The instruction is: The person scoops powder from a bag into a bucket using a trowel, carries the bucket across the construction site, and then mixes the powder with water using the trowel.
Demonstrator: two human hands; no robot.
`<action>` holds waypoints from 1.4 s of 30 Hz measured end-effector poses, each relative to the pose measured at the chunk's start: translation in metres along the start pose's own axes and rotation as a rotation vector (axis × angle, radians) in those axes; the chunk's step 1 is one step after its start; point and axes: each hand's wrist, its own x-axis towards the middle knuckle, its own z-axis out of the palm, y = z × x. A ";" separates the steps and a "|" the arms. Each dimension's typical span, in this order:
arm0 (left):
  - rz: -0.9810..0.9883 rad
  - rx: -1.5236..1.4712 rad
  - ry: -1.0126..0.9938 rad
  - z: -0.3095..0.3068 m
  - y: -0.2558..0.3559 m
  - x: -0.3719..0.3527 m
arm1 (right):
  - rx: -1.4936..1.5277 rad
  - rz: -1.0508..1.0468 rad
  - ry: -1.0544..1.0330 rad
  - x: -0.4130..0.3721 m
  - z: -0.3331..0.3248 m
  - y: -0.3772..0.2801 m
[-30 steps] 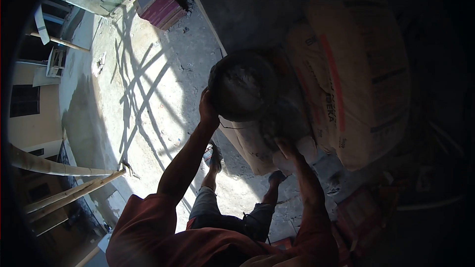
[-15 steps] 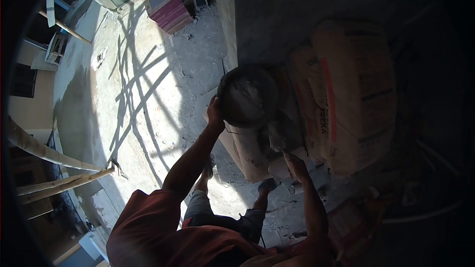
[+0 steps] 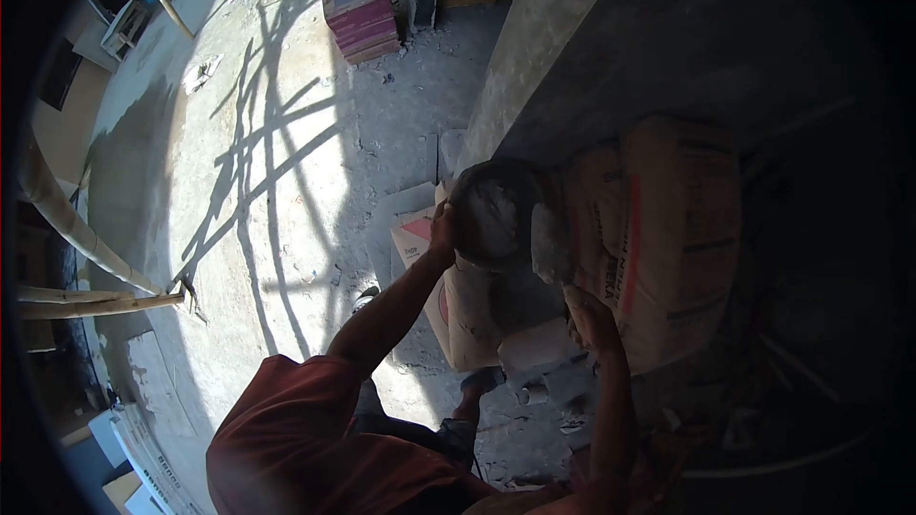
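My left hand (image 3: 442,230) is closed on the near left rim of a round, dark bucket (image 3: 465,196), with grey powder (image 3: 498,212) inside it. In my right hand (image 3: 592,321) is the handle of a trowel (image 3: 550,240). The trowel's blade is coated grey and overlaps the bucket's right rim in view. A torn-open paper cement bag (image 3: 470,317) lies below the bucket, with a dark hollow near the trowel. Full cement bags (image 3: 682,238) are stacked just right of the trowel.
A concrete wall edge (image 3: 534,38) rises behind the bucket. Stacked purple-and-white boxes (image 3: 363,24) stand on the dusty floor farther off. Bamboo poles (image 3: 91,238) lean at the left. Rubble lies near my feet, and the right side is very dark.
The trowel has moved up from the open bag's hollow to the bucket's rim. My left hand still grips the bucket. The camera view has turned and shifted.
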 end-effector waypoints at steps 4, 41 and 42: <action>0.075 -0.026 -0.038 0.004 0.003 -0.005 | -0.387 -0.128 -0.033 0.074 0.045 -0.015; -0.029 0.175 0.111 0.014 0.017 -0.004 | -0.884 -0.144 0.101 0.123 0.009 0.269; -0.031 0.180 0.112 0.013 0.017 -0.001 | -0.863 -0.136 0.145 0.124 0.000 0.260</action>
